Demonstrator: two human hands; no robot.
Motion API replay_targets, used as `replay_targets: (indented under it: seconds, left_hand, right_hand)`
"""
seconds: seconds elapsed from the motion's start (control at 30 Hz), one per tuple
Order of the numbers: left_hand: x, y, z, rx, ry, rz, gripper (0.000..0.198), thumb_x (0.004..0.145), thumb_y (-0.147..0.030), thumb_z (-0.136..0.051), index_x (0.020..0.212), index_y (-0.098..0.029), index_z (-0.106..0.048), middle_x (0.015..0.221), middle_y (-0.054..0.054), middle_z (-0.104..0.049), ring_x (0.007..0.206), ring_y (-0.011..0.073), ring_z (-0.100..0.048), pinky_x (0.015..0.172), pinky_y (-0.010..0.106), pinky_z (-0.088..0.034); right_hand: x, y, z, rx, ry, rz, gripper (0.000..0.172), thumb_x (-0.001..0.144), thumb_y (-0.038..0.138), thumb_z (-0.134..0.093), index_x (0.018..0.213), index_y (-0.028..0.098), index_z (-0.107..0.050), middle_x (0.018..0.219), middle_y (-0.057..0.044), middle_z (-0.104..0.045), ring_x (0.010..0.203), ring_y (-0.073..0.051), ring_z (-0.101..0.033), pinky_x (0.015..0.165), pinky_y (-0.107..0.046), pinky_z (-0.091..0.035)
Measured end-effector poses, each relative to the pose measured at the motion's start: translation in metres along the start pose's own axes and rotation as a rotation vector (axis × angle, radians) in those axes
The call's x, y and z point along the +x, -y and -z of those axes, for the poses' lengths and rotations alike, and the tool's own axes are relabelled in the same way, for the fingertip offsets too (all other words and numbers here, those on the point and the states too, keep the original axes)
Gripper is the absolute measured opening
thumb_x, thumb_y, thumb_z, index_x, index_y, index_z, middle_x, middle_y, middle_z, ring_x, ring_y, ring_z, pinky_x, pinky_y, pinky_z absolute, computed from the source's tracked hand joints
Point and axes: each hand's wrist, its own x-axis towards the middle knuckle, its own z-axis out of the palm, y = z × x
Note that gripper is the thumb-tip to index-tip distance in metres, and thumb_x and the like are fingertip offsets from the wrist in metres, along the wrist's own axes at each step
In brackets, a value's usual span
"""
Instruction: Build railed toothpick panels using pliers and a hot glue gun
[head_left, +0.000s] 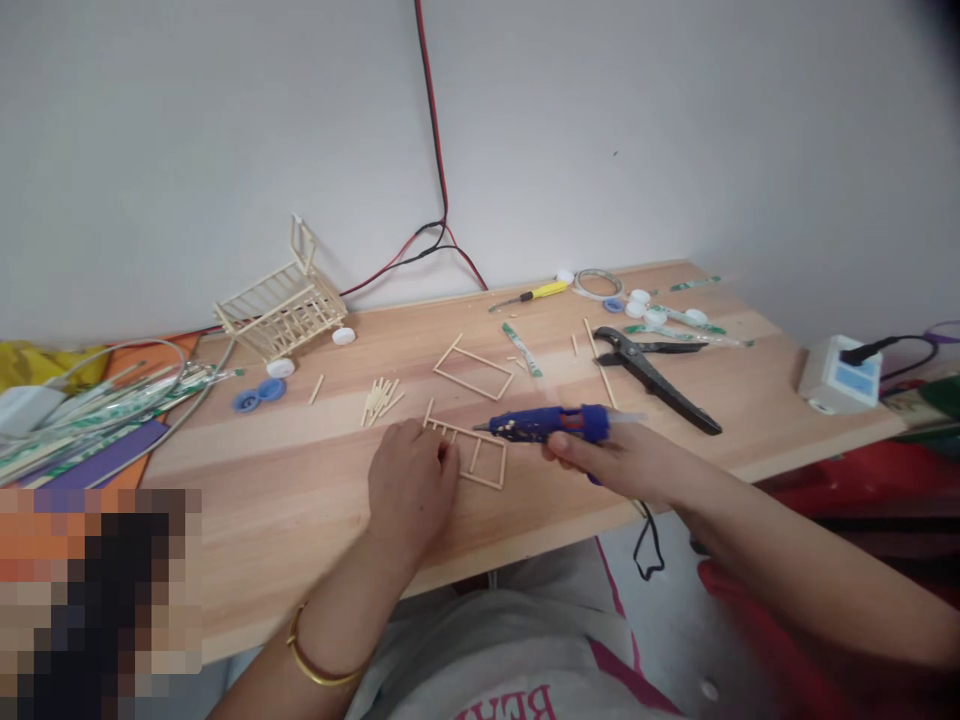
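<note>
My right hand grips a blue hot glue gun, a clear glue stick poking from its back end. Its nozzle points left, just above a small ladder-like frame of thin wooden sticks lying flat on the table. Over the left end of this frame rests my left hand, fingers curled and closed on it; the fingertips and that end are partly hidden. Behind it lies a second, rectangular stick frame without rungs. A pile of short cut sticks is left of both frames.
At the back left stands a cart-like stick model. Black pliers, a yellow screwdriver, a tape roll and bottle caps lie around the wooden table. A white power socket box sits at the right edge.
</note>
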Motion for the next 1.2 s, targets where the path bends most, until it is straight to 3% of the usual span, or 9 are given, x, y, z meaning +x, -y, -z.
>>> replay_targets:
  seconds: [0.17,0.33,0.77,1.2]
  left_hand:
    - [0.0,0.001,0.001,-0.007,0.0,0.006,0.021,0.087,-0.026,-0.05,0.072,-0.018,-0.064,0.079,0.007,-0.059,0.085,0.0245,-0.053,0.078,0.036,-0.042]
    - [-0.002,0.002,-0.001,-0.017,-0.012,-0.004,0.021,0.087,-0.025,-0.051,0.072,-0.018,-0.064,0.078,0.007,-0.059,0.084,0.0242,-0.053,0.078,0.036,-0.042]
    - [-0.002,0.004,-0.004,-0.03,-0.055,-0.023,0.02,0.086,-0.024,-0.052,0.072,-0.017,-0.064,0.078,0.007,-0.06,0.084,0.0242,-0.052,0.078,0.037,-0.042]
    - [-0.004,0.004,-0.003,-0.028,-0.062,-0.031,0.019,0.086,-0.023,-0.053,0.07,-0.018,-0.063,0.077,0.007,-0.059,0.083,0.0243,-0.052,0.077,0.037,-0.042]
  right_hand:
    - [0.032,0.001,-0.013,0.023,0.051,0.121,0.044,0.089,0.056,-0.042,0.076,0.02,-0.064,0.063,0.001,-0.058,0.064,-0.014,-0.056,0.059,-0.024,-0.044]
    - [0.037,0.001,-0.015,0.022,0.067,0.157,0.042,0.09,0.054,-0.043,0.072,0.021,-0.062,0.059,0.002,-0.053,0.068,-0.015,-0.056,0.065,-0.026,-0.044]
    - [0.038,0.005,-0.014,-0.003,0.082,0.154,0.041,0.091,0.052,-0.044,0.109,0.023,-0.066,0.088,-0.001,-0.067,0.078,-0.016,-0.06,0.07,-0.026,-0.045]
    - [0.038,0.004,-0.015,-0.025,0.075,0.134,0.044,0.089,0.055,-0.043,0.097,0.019,-0.067,0.076,-0.001,-0.062,0.071,-0.015,-0.056,0.065,-0.026,-0.042]
